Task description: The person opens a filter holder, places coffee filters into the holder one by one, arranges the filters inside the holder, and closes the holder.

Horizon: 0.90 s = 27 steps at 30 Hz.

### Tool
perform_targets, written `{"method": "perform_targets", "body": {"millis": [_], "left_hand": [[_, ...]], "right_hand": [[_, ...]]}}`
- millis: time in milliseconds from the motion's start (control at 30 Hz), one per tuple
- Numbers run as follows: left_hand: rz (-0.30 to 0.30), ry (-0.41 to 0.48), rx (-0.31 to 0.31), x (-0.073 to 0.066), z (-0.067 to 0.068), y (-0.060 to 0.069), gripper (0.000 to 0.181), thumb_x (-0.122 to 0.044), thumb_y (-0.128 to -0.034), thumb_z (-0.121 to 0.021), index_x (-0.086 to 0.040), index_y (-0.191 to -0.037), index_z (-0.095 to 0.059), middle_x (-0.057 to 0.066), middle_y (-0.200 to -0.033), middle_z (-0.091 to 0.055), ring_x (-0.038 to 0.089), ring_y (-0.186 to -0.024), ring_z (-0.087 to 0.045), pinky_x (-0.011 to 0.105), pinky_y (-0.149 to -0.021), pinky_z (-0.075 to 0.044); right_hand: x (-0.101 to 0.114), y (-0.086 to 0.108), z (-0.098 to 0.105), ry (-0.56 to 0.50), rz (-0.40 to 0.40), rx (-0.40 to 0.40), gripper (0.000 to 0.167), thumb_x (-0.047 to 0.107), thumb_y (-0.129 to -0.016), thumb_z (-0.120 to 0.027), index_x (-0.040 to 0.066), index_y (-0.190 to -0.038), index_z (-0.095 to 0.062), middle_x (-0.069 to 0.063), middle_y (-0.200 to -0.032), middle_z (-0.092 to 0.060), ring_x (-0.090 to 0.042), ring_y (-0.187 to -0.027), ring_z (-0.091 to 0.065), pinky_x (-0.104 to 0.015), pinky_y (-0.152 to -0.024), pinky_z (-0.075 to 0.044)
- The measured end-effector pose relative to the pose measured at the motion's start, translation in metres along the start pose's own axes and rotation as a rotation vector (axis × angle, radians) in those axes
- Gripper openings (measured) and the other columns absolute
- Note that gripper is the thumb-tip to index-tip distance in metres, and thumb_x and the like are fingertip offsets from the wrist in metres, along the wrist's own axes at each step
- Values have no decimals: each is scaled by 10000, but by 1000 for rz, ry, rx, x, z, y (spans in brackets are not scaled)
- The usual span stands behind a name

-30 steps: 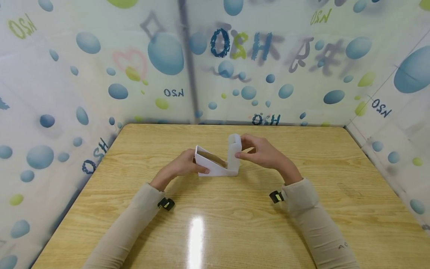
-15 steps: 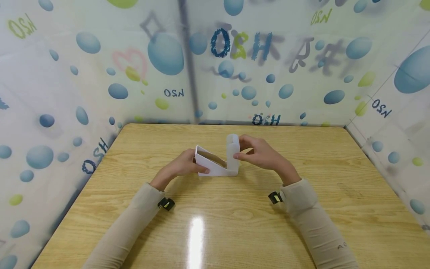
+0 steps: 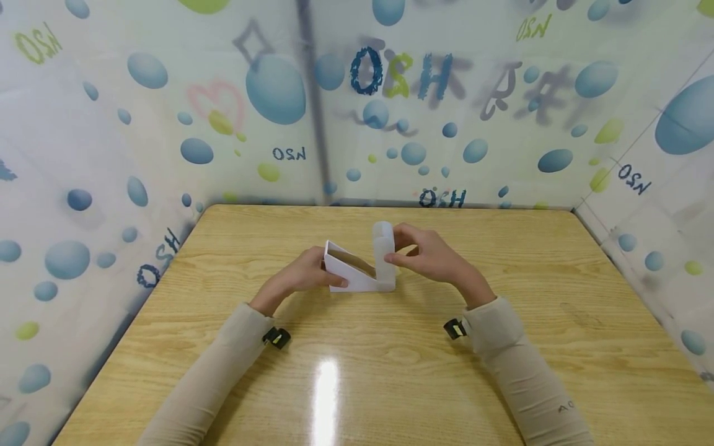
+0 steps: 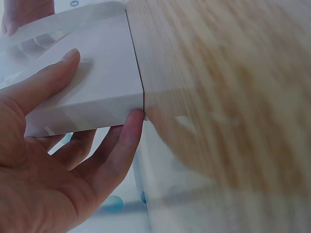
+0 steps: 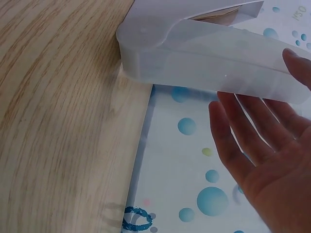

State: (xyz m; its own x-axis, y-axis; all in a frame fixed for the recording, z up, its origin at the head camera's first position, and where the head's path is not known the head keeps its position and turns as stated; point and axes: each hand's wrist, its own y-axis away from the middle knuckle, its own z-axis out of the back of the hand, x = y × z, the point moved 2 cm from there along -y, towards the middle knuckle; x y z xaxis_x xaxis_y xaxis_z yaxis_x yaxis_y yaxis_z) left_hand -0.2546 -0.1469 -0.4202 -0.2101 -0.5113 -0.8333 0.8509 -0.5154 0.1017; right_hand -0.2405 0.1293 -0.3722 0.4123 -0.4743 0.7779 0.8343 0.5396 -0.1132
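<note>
A white box (image 3: 357,279) with a slanted open top stands on the table, and brown material (image 3: 352,262) shows inside. Hinged at its right end, a translucent white lid (image 3: 383,257) stands nearly upright. My left hand (image 3: 304,271) grips the box's left end, its thumb (image 4: 60,73) flat on the near side and its fingers round the end. At the upper part of the lid is my right hand (image 3: 432,253), thumb (image 5: 295,65) on the near side wall and fingers (image 5: 245,116) on the outer face.
The wooden table (image 3: 357,371) reaches back to a patterned cloth wall (image 3: 223,173) with blue and green dots. Black wrist cameras (image 3: 276,337) sit at both cuffs.
The lid has tilted slightly to the left, toward the box. My right hand has moved left with it, while the left hand and the box have stayed put.
</note>
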Motion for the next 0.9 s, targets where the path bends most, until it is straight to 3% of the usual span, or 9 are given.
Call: {"method": "perform_targets", "body": {"millis": [900], "left_hand": [[-1,8,7,0,0,-1,430,-106,-862,-832,-54,-1257,-671,151,-1171,-738,234,-1007,-707,315,-797,-558]], "right_hand": [[-1,-4,-9,32,-19,25,401,305,-996,-706,133,-1341,-597,-57,-1212,-715,-236,-1128,-673,-503,-935,-572]]}}
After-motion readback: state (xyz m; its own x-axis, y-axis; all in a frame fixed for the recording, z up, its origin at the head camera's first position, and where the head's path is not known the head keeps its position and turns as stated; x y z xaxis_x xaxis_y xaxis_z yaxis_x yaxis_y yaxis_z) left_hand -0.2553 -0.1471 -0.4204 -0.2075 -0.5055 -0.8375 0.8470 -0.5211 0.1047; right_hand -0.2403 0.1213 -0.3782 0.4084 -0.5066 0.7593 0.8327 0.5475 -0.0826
